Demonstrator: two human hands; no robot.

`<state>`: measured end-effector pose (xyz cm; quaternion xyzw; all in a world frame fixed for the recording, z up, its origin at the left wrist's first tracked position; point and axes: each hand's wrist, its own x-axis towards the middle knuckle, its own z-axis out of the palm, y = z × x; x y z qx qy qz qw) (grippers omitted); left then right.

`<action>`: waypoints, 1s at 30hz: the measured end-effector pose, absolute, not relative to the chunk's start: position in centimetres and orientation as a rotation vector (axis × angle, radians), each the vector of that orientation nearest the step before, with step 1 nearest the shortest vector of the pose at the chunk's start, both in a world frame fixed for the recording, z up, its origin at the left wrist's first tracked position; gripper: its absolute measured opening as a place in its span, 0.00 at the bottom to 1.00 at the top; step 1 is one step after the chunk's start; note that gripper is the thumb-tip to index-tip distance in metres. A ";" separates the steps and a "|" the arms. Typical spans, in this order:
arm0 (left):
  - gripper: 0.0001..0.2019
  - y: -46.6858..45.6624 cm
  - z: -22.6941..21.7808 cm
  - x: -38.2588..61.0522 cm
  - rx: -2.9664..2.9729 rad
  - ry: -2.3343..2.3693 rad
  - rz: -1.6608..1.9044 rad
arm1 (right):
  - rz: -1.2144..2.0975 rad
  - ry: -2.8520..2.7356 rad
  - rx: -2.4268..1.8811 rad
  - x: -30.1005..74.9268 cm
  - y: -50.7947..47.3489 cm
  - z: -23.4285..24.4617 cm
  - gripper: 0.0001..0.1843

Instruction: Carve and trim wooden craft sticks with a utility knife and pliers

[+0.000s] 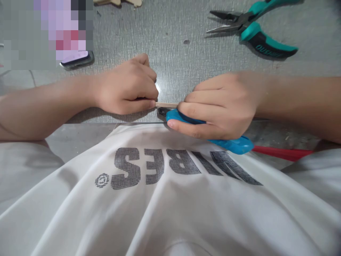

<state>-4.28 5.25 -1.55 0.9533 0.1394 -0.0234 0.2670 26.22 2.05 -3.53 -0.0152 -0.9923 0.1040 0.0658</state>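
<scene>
A thin, pale wooden stick (pixel 167 105) spans the gap between my two hands, close to the table's near edge. My left hand (pixel 128 87) is closed, with thumb and curled fingers pinching the stick's left end. My right hand (pixel 222 106) wraps round a blue utility knife (pixel 231 144), whose dark nose points left and lies just below the stick. The fingertips of that hand also reach the stick's right end, and they hide part of it. Whether the blade touches the wood I cannot tell.
Teal-and-black needle-nose pliers (pixel 247 26) lie with jaws parted at the upper right of the grey textured table (pixel 160 46). Pale wooden pieces (pixel 119 3) sit at the top edge. A phone-like object (pixel 76 58), partly blurred out, is upper left. Something red (pixel 282 153) shows below the table edge.
</scene>
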 end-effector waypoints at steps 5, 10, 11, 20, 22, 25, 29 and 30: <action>0.21 5.1 -1.4 -4.3 2.523 0.467 -0.169 | 0.237 -3.050 0.023 25.7 2.1 -2.9 0.41; 0.17 5.2 -1.3 -4.0 2.400 0.525 -0.089 | 0.212 -3.003 0.051 25.3 1.9 -2.5 0.38; 0.16 5.2 -1.3 -3.9 2.380 0.531 -0.064 | 0.212 -2.995 0.050 25.2 1.9 -2.4 0.37; 0.17 4.9 -1.0 -3.6 2.384 0.529 -0.028 | 0.263 -2.945 -0.026 26.2 1.9 -3.4 0.38; 0.19 5.0 -1.1 -3.7 2.392 0.538 -0.105 | 0.223 -2.924 -0.038 26.4 1.8 -3.5 0.37; 0.21 5.2 -1.1 -4.0 2.423 0.528 -0.206 | 0.139 -2.919 -0.029 26.0 1.6 -2.8 0.40; 0.24 5.2 -1.1 -4.2 2.523 0.447 -0.179 | 0.101 -2.918 -0.032 25.5 1.1 -2.0 0.43; 0.25 5.2 -1.1 -4.1 2.532 0.426 -0.161 | 0.148 -2.904 -0.066 25.6 1.0 -2.2 0.42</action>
